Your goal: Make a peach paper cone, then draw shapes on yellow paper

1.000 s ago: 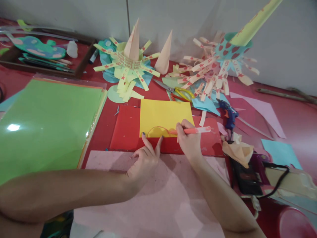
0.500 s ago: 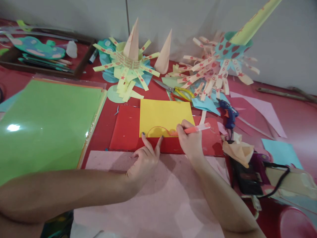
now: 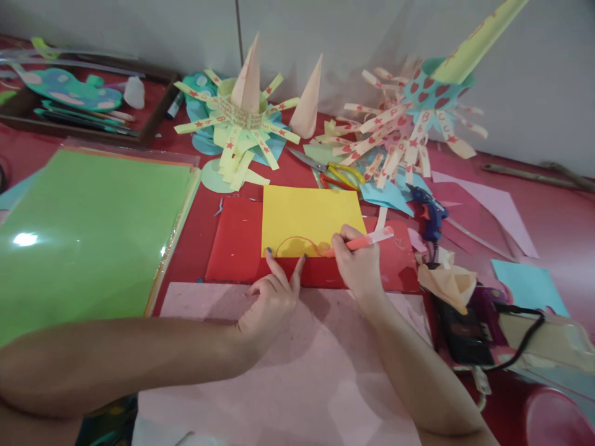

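Note:
A sheet of yellow paper (image 3: 310,214) lies on a red folder or sheet (image 3: 236,241). My left hand (image 3: 274,294) has its fingers spread, two fingertips pressing on the lower edge of the yellow paper. In my right hand (image 3: 357,266) is a red-orange marker pen (image 3: 367,240), its tip on the paper near the bottom edge. A curved red line (image 3: 297,237) runs along the lower part of the sheet, from near my left fingertips to the pen tip. Under my forearms lies a large pink sheet (image 3: 325,365).
Green paper in a clear sleeve (image 3: 93,235) lies at left, below a wooden tray (image 3: 153,118). Behind the yellow sheet are scissors (image 3: 344,173), a paper cone (image 3: 307,102) and paper crafts with strips (image 3: 251,121). A glue gun (image 3: 432,214) and a black phone-like device (image 3: 465,334) sit at right.
My right hand and the marker have shifted very slightly, the pen tip staying at the right end of the red line. My left hand keeps its place on the paper.

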{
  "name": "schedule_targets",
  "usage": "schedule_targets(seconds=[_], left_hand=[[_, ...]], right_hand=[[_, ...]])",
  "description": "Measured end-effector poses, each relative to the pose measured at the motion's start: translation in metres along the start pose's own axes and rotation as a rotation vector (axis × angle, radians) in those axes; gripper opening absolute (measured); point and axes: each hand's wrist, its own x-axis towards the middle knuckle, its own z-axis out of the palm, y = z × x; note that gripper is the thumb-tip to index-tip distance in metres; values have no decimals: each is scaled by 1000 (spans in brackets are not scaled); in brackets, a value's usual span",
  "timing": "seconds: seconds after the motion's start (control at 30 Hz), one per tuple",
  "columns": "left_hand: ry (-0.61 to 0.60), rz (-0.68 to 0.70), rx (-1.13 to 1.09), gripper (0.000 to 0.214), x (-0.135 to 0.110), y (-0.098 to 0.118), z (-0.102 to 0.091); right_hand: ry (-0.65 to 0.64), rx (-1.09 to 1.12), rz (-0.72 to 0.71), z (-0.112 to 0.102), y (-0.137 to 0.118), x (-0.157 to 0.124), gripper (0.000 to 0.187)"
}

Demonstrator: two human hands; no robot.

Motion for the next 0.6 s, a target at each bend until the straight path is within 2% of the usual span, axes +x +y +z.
schedule_targets(seconds=[0.27, 0.5, 0.6], left_hand=[[9, 13, 54, 57, 0, 1, 0], [13, 1, 10, 56, -1, 1, 1], [3, 5, 30, 57, -1, 1, 2]], right_hand=[[-4, 0, 6, 0, 0, 0, 30], [-11, 23, 23, 0, 1, -1, 30], [0, 89, 51, -2, 0, -2, 31]])
